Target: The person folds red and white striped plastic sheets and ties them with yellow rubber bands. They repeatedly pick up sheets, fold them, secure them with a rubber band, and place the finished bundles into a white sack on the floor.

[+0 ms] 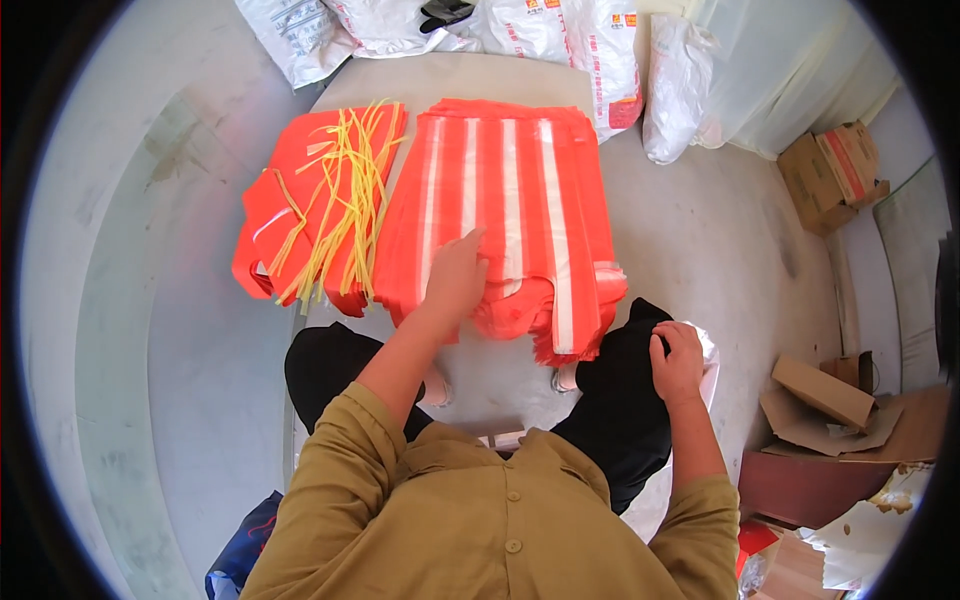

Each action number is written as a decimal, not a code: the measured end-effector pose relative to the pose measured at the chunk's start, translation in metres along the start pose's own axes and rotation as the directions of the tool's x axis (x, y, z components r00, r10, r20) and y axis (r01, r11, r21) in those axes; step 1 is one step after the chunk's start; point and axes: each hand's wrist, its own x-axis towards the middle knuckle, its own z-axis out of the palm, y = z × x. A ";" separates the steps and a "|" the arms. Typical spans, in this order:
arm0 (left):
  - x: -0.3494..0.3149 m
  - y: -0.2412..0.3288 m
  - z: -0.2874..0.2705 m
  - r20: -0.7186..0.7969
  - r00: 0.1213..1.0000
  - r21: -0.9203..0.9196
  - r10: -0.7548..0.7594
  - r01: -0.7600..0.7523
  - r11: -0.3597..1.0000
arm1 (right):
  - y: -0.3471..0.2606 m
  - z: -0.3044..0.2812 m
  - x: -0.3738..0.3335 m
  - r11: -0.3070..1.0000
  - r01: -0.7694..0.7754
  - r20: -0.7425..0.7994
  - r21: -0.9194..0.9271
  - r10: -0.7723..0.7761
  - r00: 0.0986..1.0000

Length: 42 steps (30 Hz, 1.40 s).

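A thick stack of thin red sheets with white stripes point(512, 190) lies before me, its near edge ragged and hanging over the table's front. My left hand point(458, 272) rests on the near left part of this stack, fingers reaching forward over the stripes and nothing visibly gripped. Down at my right knee, my right hand point(678, 360) lies on the black trouser leg, its fingers loosely bent and apart, holding nothing. Left of the striped stack sits a second pile of folded red material point(285, 165). A loose bunch of thin yellow strips point(350, 215) is spread across it.
The pale tabletop point(460, 75) shows behind the stacks. White printed sacks point(525, 30) line the far side, with a black item on one. A cardboard box point(830, 175) stands far right. Opened cartons point(825, 400) lie nearer on the right. A dark blue bag point(243, 545) is low left.
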 end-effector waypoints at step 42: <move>-0.009 -0.002 -0.034 0.042 0.955 -0.114 0.293 -0.287 0.951 | -0.159 0.106 0.106 0.910 0.303 0.030 0.282 -0.324 0.945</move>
